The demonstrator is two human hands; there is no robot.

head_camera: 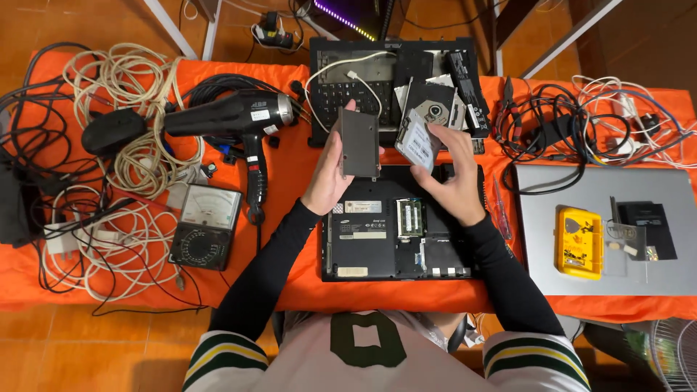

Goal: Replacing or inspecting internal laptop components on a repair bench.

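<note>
Head view: left hand (328,181) grips drive caddy (358,142).

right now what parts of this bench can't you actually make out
- Head view: the underside of the grey drive cover faces away in the left hand.
- The silver hard drive is partly covered by the right hand.
- The open laptop base has its top edge hidden behind both hands.
- The analog multimeter dial markings are too small to make out.
- The tangled cables are cut off by the left frame edge.
</note>
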